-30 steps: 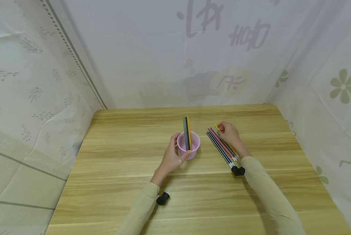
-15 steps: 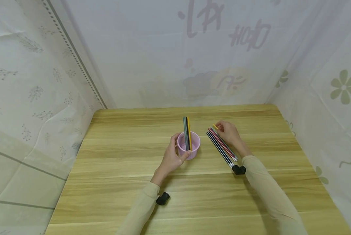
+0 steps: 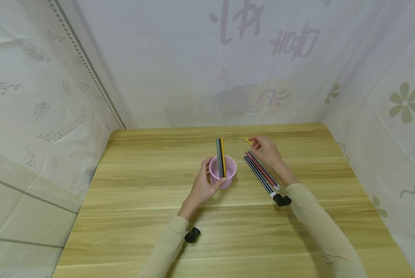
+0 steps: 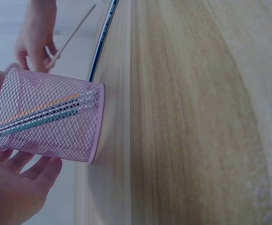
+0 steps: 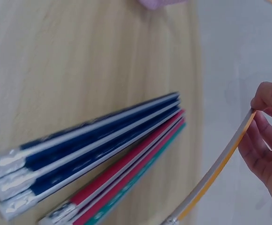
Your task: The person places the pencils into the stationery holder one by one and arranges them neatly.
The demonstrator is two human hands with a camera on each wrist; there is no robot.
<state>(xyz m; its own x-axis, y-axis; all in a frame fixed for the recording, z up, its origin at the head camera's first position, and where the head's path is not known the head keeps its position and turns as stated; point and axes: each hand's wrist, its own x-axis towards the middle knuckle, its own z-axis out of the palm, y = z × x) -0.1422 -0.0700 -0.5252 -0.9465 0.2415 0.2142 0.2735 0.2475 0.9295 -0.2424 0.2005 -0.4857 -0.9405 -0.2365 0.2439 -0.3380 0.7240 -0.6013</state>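
A pink mesh pencil cup (image 3: 232, 170) stands upright on the table, its side seen close up in the left wrist view. My left hand (image 3: 203, 187) grips it, thumb at the near rim and fingers round the far side. Several pencils (image 3: 221, 154), grey-green, dark and yellow, lean inside it. To the right, my right hand (image 3: 269, 152) pinches a yellow pencil (image 5: 218, 171) near one end, and the pencil is lifted off the pile. Below that hand lie dark blue pencils (image 5: 103, 131), red pencils (image 5: 126, 171) and a green pencil (image 5: 140, 180), eraser ends towards me.
The wood-grain table (image 3: 141, 173) extends around both hands, with a patterned cloth (image 3: 179, 77) hanging behind its far edge and more cloth at the sides. Black devices (image 3: 192, 234) sit at both wrists.
My right hand has drawn the yellow pencil off the pile and raised it, moving slightly left and away from me. The left hand and cup have stayed in place.
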